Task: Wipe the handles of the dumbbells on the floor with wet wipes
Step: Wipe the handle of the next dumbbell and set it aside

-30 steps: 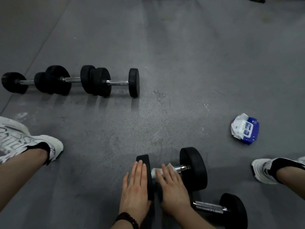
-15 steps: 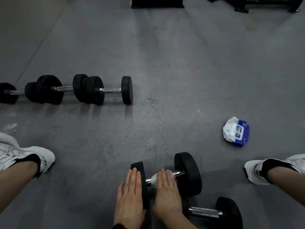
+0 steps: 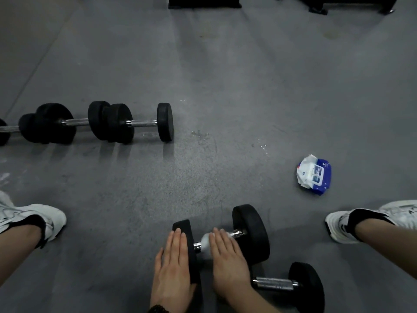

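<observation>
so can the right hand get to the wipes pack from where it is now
Probably yes: the right hand lies on the wipe on the dumbbell handle, and only bare floor separates it from the wipes pack, though it looks a stretch.

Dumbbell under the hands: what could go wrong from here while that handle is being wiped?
1. The dumbbell has round heads on a smooth floor; only the flat left hand steadies one head, so it might roll.
2. The right hand presses the wet wipe with straight fingers, so the handle's underside may be missed.
3. A second dumbbell lies close to the right wrist and could get knocked.
</observation>
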The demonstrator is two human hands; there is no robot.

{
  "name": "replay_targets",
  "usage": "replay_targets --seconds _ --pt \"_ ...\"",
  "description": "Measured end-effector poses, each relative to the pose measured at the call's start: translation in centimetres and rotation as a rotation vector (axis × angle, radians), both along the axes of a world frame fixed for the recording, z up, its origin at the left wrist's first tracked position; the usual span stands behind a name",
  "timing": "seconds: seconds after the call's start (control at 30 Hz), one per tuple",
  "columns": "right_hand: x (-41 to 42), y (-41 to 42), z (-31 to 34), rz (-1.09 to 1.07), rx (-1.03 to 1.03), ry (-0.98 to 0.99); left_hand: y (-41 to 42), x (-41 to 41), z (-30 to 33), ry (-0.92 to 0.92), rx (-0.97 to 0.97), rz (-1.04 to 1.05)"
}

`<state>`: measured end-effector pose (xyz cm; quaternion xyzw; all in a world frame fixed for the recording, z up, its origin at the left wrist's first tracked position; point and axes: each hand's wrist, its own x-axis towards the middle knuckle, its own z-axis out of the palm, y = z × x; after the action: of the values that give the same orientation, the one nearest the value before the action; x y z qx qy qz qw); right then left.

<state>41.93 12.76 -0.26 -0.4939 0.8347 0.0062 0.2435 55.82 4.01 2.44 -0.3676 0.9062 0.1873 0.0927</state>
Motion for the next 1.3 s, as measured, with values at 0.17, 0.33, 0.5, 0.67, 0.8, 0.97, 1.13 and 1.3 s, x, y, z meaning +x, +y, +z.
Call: replay_targets --seconds 0.17,0.33,0.5,0.67,0.8,0.97,1.13,1.3 --pt "0.0 -0.6 1.1 -0.048 -0.009 0.012 -0.1 0.0 -0.1 -0.015 0.024 -0.001" --pt "-1.0 -1.1 1.3 0.022 -0.027 0.068 0.0 0.0 -0.2 -0.011 0.025 -0.004" --pt "-0.8 -3.1 2.6 0.002 0.184 0.028 0.0 -0.1 -0.4 0.030 -0.007 0.003" --pt "-0.1 -3.0 1.9 0.137 0.127 0.000 0.0 0.1 -0.3 0.010 -0.018 0.013" --pt "-2.1 -1.5 2.0 -0.092 0.141 0.103 0.1 0.0 0.0 -0.014 0.003 0.034" --pt "1.2 -3.2 1.8 0.159 0.082 -0.048 0.1 -0.1 -0.1 -0.016 -0.046 0.041" --pt "-4.1 -4.5 1.9 0.069 0.263 0.116 0.1 0.2 -0.3 0.030 -0.041 0.026" --pt "-1.5 -4.3 2.4 0.217 0.188 0.037 0.3 0.4 -0.4 0.035 -0.065 -0.008"
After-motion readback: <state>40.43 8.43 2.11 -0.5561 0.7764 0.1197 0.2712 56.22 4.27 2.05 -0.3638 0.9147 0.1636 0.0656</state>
